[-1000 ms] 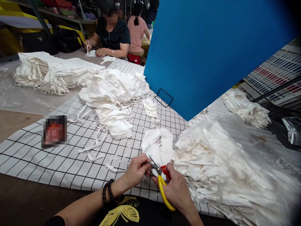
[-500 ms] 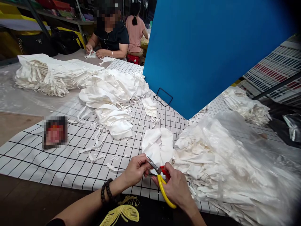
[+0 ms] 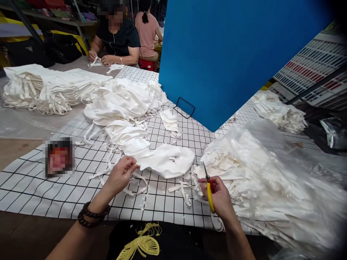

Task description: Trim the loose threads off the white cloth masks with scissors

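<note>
My left hand point(image 3: 123, 174) pinches one end of a white cloth piece point(image 3: 173, 160), which stretches to the right over the table and has a slit in it. In my right hand point(image 3: 218, 195) is a pair of scissors point(image 3: 209, 191) with yellow and red handles, its blades pointing up and away from me and apart from the cloth. Loose white straps point(image 3: 184, 193) and tiny white scraps lie on the checked cloth point(image 3: 100, 206) between my hands.
Several heaped white pieces point(image 3: 121, 97) lie ahead and to the left, beside a neat stack point(image 3: 51, 86). A large plastic bag point(image 3: 282, 187) of white cloth is at the right. A blue panel point(image 3: 225, 54) stands behind. Across the table a person point(image 3: 119, 47) handles white cloth.
My left hand has moved left, drawing the cloth piece out sideways. My right hand with the scissors has moved right, away from the cloth and left hand. The view has shifted slightly.
</note>
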`<action>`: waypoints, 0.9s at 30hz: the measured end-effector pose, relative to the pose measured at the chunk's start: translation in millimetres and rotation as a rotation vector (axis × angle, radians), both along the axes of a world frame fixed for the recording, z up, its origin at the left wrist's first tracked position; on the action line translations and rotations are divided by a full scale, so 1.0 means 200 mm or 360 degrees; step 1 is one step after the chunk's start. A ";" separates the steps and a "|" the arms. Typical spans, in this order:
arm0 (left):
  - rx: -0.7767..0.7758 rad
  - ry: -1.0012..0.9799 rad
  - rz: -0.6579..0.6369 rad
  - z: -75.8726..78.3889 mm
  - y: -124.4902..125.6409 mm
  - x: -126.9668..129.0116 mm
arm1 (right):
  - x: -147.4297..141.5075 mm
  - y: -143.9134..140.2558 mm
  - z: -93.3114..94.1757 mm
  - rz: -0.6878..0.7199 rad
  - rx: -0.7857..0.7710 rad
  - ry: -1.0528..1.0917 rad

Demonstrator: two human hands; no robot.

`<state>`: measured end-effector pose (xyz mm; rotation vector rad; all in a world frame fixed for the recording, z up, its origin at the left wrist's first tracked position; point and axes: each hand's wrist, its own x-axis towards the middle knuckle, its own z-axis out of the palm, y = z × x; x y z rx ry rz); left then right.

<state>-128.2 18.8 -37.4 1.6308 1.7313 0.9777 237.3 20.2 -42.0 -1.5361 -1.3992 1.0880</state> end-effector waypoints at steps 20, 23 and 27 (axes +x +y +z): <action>-0.0790 -0.1852 -0.0061 0.06 -0.09 0.81 | -0.28 -0.13 0.07 0.0419 0.0729 -0.0610; -0.0744 -0.1708 -0.0027 0.07 -0.11 0.77 | -0.29 -0.14 0.09 0.0387 0.0427 -0.0319; -0.0714 -0.1559 -0.0107 0.10 -0.17 0.68 | -0.27 -0.05 0.10 0.0132 0.0196 0.0200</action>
